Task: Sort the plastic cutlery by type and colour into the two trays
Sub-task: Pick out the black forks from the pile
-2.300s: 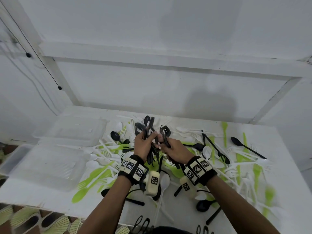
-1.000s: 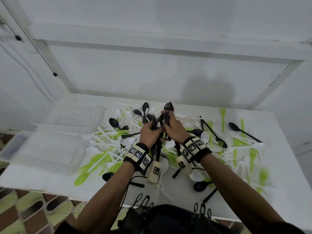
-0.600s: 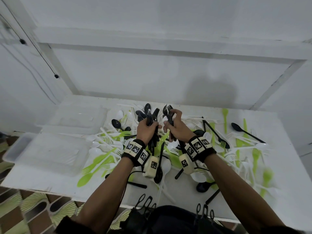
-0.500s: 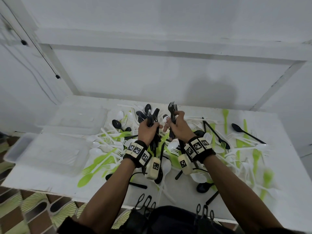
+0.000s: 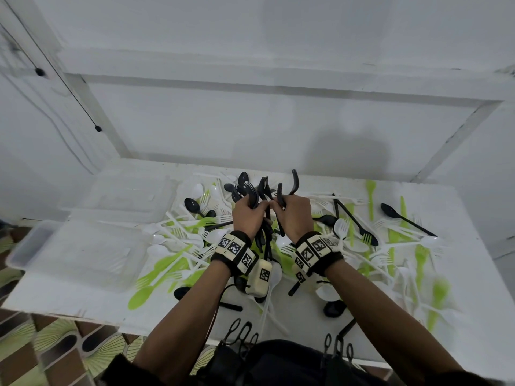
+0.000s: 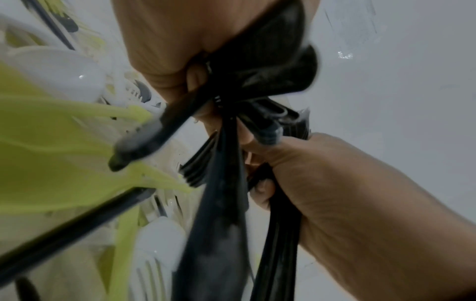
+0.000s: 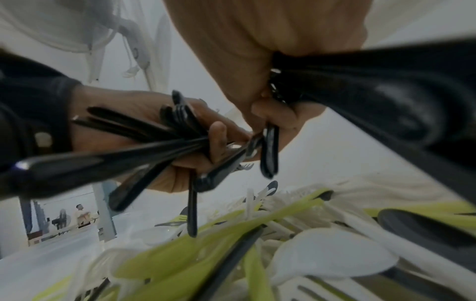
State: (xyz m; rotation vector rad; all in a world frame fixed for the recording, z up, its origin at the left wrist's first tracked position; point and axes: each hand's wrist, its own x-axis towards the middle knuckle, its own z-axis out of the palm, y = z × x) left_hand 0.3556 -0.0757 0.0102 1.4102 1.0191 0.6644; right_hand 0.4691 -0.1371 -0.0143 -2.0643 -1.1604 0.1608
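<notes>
Your left hand (image 5: 249,215) grips a bunch of black forks and spoons (image 5: 252,192). Your right hand (image 5: 294,215) grips two black forks (image 5: 281,195), held lower than a moment ago. Two clear trays (image 5: 83,246) sit left on the worktop (image 5: 473,344), beside the mixed cutlery pile (image 5: 181,246).

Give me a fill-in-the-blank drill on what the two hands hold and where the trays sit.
1. Both hands grip plastic cutlery of one colour: ____.
2. The left hand grips the bigger bunch of black plastic forks and spoons; the right hand grips ____ black pieces.
3. The two clear plastic trays sit on the white table to the person's ____.
4. Loose cutlery on the table is white, black and ____.

Missing words: black; fewer; left; green
</notes>
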